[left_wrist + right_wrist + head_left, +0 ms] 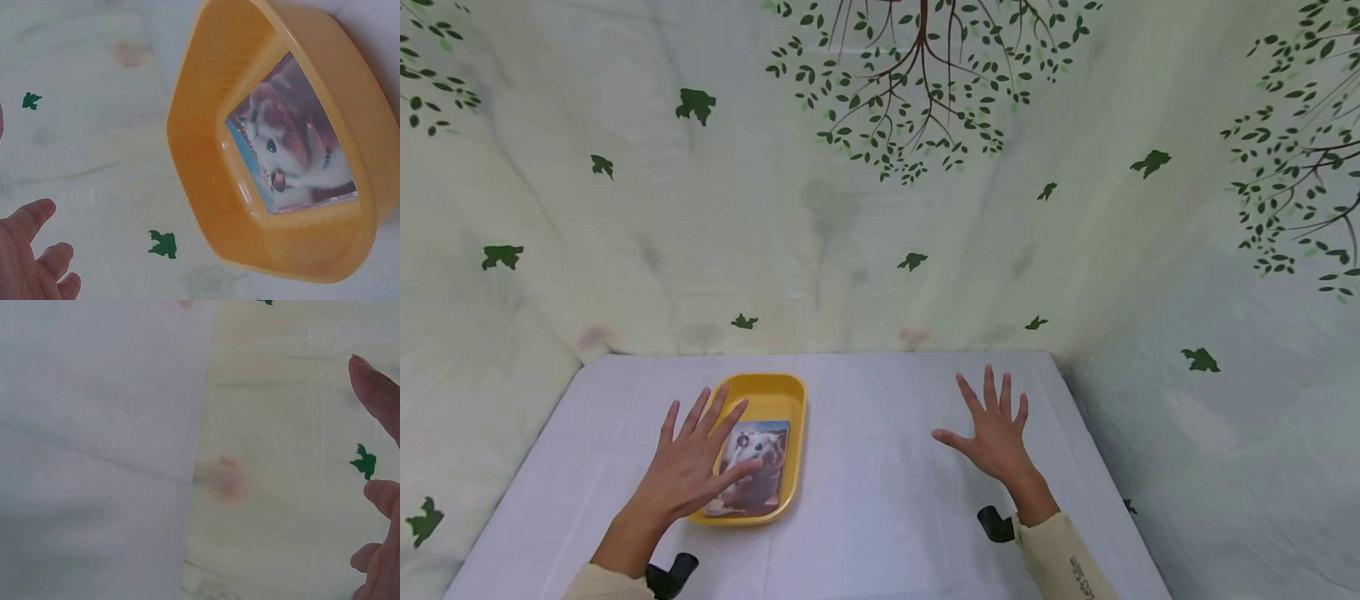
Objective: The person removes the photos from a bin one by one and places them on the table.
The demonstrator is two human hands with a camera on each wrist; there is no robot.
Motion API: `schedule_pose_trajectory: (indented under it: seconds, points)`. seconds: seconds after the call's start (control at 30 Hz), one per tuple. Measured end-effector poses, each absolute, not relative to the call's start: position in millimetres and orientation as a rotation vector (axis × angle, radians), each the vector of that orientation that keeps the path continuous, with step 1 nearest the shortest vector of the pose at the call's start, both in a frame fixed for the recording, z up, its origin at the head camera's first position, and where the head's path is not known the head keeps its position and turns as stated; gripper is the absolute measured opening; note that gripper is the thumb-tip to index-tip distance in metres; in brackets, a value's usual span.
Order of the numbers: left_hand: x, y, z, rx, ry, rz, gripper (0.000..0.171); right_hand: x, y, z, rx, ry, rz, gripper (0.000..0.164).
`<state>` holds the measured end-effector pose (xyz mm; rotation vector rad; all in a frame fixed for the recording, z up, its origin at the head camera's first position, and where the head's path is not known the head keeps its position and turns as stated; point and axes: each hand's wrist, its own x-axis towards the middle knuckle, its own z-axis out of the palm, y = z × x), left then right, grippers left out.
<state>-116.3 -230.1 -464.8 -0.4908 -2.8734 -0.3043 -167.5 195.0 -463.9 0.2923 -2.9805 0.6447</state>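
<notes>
Backdrop (850, 217): pale cream-green cloth behind the table (865, 500) and at its sides, creased, faintly smudged, dotted with dark green leaf prints.
Tree print (922, 58): thin brown branches with small green leaves, reaching down from the top of the head view; similar sprays show at the left and right edges.
Table cover: white cloth with faint fold lines.
Yellow tray (766, 402): on the left half of the table, with rounded corners and raised walls, its longer side running away from the person.
Picture card (771, 454): lies flat inside the tray, toward the near end, with bare yellow floor beyond it; printed with a furry animal's face, pale with dark eyes, and a strip of blue along one edge.
Left hand (687, 473): fingers spread wide, back of the hand toward the head camera, over the left side of the tray; the thumb crosses in front of the card in the head view, while the left wrist view shows a gap between the fingers and the tray.
Right hand (997, 437): fingers spread, thumb stretched out to the side, over the right part of the table, well apart from the tray.
Sleeves (1063, 558): cream, with small dark lettering on the right one.
Wrist pieces (996, 525): black, one at each wrist.
</notes>
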Motion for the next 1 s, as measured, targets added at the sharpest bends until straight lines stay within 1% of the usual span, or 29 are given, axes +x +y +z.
schedule_pose_trajectory:
  seconds: [0.2,0.43,0.7,1.0]
  points:
    - [-116,-231,-467,-0.498,-2.846,-0.286,0.083,-168,192,-463,0.297,-2.972,0.64,0.098]
    - [-113,-231,-468,-0.494,-2.852,-0.313,0.078,-167,188,-462,0.305,-2.95,0.646,0.098]
    - [-111,-233,-470,-0.509,-2.875,-0.343,0.084,-170,178,-464,0.326,-2.945,0.663,0.097]
    - [-105,-238,-481,-0.526,-2.86,-0.37,0.081,-176,156,-472,0.382,-2.95,0.735,0.094]
